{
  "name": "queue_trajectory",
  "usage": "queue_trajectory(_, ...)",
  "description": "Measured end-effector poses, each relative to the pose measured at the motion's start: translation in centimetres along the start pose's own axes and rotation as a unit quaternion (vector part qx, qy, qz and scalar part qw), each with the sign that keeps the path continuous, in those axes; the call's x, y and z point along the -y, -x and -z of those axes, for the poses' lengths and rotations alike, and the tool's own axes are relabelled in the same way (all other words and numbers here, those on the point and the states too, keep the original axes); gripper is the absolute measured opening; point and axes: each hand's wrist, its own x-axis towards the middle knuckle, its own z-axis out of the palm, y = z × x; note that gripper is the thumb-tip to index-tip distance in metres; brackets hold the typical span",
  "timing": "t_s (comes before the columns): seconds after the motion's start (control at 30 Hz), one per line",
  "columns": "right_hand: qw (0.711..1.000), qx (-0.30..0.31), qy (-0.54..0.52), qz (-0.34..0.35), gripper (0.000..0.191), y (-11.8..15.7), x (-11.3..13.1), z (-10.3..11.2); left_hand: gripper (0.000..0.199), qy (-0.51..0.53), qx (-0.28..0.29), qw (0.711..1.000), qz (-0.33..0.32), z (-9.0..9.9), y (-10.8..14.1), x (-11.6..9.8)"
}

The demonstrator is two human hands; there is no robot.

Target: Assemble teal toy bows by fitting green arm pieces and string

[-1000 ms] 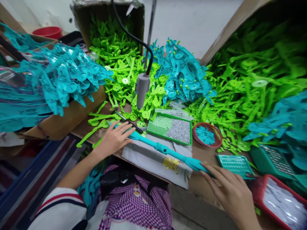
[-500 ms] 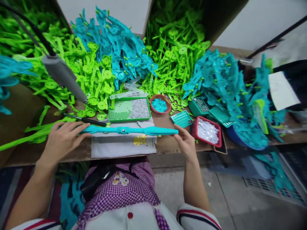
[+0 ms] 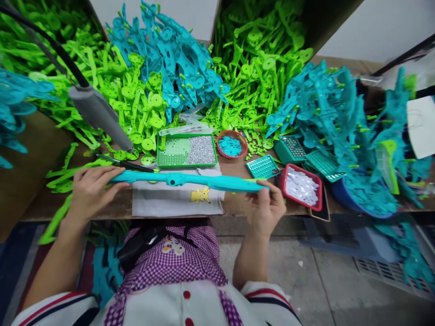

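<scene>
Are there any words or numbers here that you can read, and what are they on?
No words or numbers can be read.
White paper sheet at the right edge: faint marks, too blurred to read.
Grey cloth on the brown table: a yellow cartoon figure, no readable letters.

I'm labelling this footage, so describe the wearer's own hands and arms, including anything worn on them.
The left hand and right hand are bare, with no gloves, rings or watch visible. The forearms are uncovered. The left sleeve and right sleeve are short and white, each with red and dark stripes near the cuff.
</scene>
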Motion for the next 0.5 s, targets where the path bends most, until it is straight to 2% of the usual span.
queue_trajectory(0.13, 0.988, -0.102, 0.012, 0.115, 0.039, -2.1, 2.2, -3.2, 0.031, 0.001, -0.033, 0.999, 0.017, -0.3, 0.6, -0.7)
queue_trajectory(0.2, 0.977, -0.163, -0.017, 0.138, 0.037, -3.3, 3.3, -5.1, 0.031, -0.009, -0.075, 0.997, 0.028, -0.7, 0.7, -1.2)
queue_trajectory(0.27, 0.967, -0.210, -0.053, 0.133, 0.032, -4.0, 4.2, -6.4, 0.031, -0.025, -0.124, 0.991, 0.031, -1.2, 1.1, -1.7)
queue_trajectory(0.37, 0.960, -0.243, -0.086, 0.106, 0.028, -3.6, 4.7, -6.2, 0.031, -0.031, -0.145, 0.989, 0.012, -1.4, 2.2, -2.7)
queue_trajectory(0.5, 0.955, -0.266, -0.086, 0.105, 0.026, -3.0, 4.3, -4.1, 0.036, 0.006, -0.105, 0.994, -0.012, -0.4, 2.9, -4.2)
